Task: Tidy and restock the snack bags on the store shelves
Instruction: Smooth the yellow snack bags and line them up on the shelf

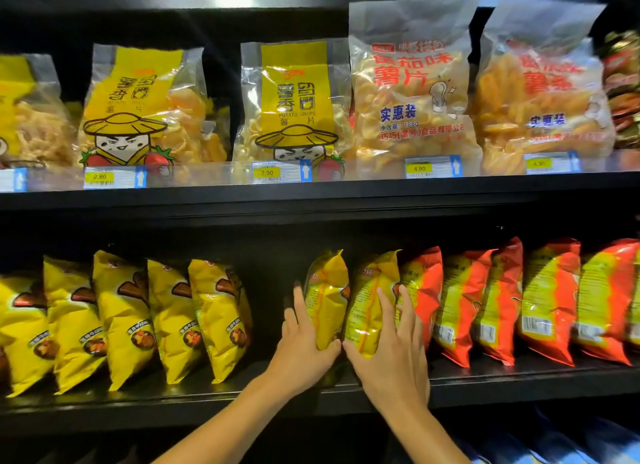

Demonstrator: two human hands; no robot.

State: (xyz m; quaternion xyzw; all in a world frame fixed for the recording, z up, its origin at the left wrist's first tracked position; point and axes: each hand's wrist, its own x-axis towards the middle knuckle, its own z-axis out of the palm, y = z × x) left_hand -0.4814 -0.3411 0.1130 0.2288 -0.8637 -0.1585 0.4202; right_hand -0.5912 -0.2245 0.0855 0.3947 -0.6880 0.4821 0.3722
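Lower shelf [207, 399]: the landmark here, a black store shelf carrying three groups of snack bags, all standing on edge.
Upper shelf [311, 193]: directly above the lower shelf; big clear chip bags [408, 93] stand in a row behind yellow price tags [266, 172], and they look faced and in order.
Red bags [547, 301]: at the right end of the lower shelf, packed close in a leaning row, seemingly tidy.
Yellow row [138, 318]: at the left end of the lower shelf, five or so bags leaning the same way, also neat.
Gap: a bare dark stretch of the lower shelf lies between the yellow row and the two bags in hand; by my reading it wants filling or closing up.
Two yellow bags [327, 301]: mid-shelf, upright, backs to the front, touching each other; the right one rests against the first red bag.
Right hand [391, 356]: fingers [386, 311] nearly straight and spread across the face of the right bag, thumb tucked at its lower edge; it presses, not clamps.
Left hand [301, 352]: fingers long along the left flank of the left bag, thumb under its bottom corner, cupping it loosely.
Progress: I judge it well along; most rows are done, these two bags are being squared up, and the gap remains.
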